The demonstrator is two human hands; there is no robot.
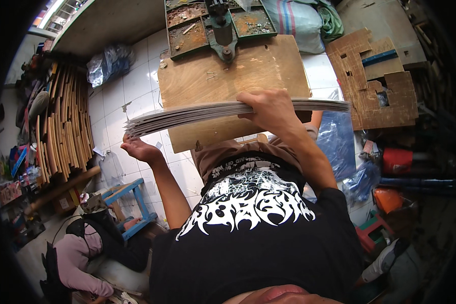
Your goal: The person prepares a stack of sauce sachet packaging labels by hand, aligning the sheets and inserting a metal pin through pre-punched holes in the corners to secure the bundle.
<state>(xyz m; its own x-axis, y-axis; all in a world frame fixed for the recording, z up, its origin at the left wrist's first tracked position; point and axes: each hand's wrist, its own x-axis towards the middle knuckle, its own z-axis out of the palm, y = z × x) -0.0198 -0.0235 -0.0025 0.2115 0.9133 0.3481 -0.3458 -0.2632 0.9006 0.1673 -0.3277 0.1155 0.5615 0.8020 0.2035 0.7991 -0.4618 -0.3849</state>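
Observation:
A thick stack of thin grey sheets (197,112) is held on edge across the front of a wooden board table (238,73). My right hand (269,107) is closed over its upper edge, right of the middle, with the thumb on the near side. At the stack's left end, the layers fan apart slightly. My left hand (141,151) is palm up there, its fingertips against the corner and the thumb spread away. Some of its fingers are partly hidden by the sheets. Small metal bits (211,76) lie on the board beyond the stack.
A green metal press (225,38) with divided trays of small parts stands at the table's far end. Wooden strips (66,121) are stacked at left, near a blue stool frame (137,202). Cut plywood (372,81) lies at right. Another person (81,248) sits lower left.

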